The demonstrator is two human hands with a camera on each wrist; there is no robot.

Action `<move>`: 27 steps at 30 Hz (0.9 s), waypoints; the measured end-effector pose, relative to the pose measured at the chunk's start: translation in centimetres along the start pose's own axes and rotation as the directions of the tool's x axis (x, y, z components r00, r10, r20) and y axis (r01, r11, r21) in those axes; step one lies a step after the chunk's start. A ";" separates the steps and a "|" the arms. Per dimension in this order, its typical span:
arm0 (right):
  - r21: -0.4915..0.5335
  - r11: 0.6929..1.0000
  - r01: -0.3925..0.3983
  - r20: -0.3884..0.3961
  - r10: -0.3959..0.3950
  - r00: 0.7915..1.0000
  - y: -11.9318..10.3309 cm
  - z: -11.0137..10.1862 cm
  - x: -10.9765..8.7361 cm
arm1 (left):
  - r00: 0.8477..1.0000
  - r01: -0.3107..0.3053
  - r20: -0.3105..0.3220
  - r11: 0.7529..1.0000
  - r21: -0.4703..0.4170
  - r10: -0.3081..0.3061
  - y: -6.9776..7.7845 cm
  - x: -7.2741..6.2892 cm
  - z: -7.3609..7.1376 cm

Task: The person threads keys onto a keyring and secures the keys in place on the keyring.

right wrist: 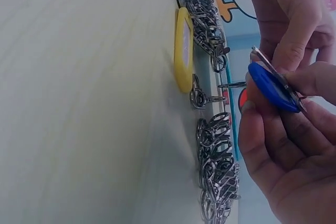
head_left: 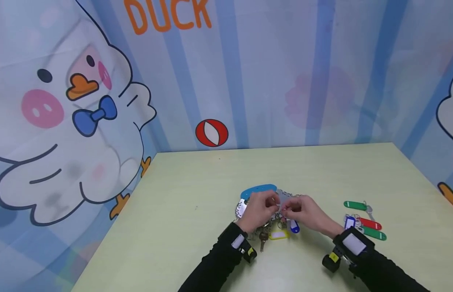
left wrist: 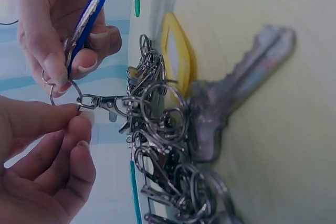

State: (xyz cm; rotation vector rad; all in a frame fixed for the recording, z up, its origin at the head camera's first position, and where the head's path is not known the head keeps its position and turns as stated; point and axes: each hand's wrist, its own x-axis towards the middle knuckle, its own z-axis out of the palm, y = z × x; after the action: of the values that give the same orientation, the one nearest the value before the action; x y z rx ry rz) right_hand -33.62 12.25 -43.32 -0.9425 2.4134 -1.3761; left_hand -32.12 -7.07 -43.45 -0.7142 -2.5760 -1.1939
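Backdrop: a cartoon duck (head_left: 95,162) at the far left, then a red-and-white ball (head_left: 211,133) printed above the far edge of the pale worktop (head_left: 157,223).
Blue panel (head_left: 258,190): flat and round-ended, lying behind the hands.
Left hand (head_left: 260,209): raised over the metal pile, close to the other hand.
Left grip: thumb and finger pinched together on a metal ring (left wrist: 51,96).
Loose key (head_left: 262,240): on the worktop in front of the left hand, at the near edge of the pile.
Metal pile (left wrist: 165,124): tangled rings and clasps beneath the hands; a small clasp (left wrist: 107,103) reaches up to the pinched ring.
Yellow tag (head_left: 279,235): on the worktop at the pile's near side, right of the loose key.
Blue tag (right wrist: 270,87): off the worktop between the hands, a flat silvery piece against it.
Right hand (head_left: 306,213): facing the left one.
Right grip: thumb and fingers clamped on the blue tag.
Tag group: well right of the pile, a green tag (head_left: 355,205) with a key (head_left: 370,211); nearer, a blue-edged tag (head_left: 349,222), a red tag (head_left: 370,224) and another green tag (head_left: 374,233), close together.
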 end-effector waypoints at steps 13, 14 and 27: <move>0.011 1.000 -0.008 0.014 0.007 1.000 -0.1 -0.1 -0.1 | 0.998 -0.011 0.062 1.000 0.001 0.011 -0.2 -0.1 -0.3; 0.017 1.000 -0.011 0.017 0.010 1.000 -0.2 -0.1 -0.1 | 0.998 -0.012 0.060 1.000 0.003 0.012 -0.2 -0.1 -0.2; 0.028 0.999 -0.027 0.030 0.026 0.999 -0.2 -0.3 0.1 | 0.997 -0.010 0.079 0.999 0.041 0.007 0.0 -0.1 -0.2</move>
State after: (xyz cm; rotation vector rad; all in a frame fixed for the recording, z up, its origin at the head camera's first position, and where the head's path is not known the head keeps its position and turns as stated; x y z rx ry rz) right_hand -33.77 12.30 -42.98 -0.9143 2.3701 -1.3742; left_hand -32.07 -7.24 -43.38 -0.7780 -2.6507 -1.1285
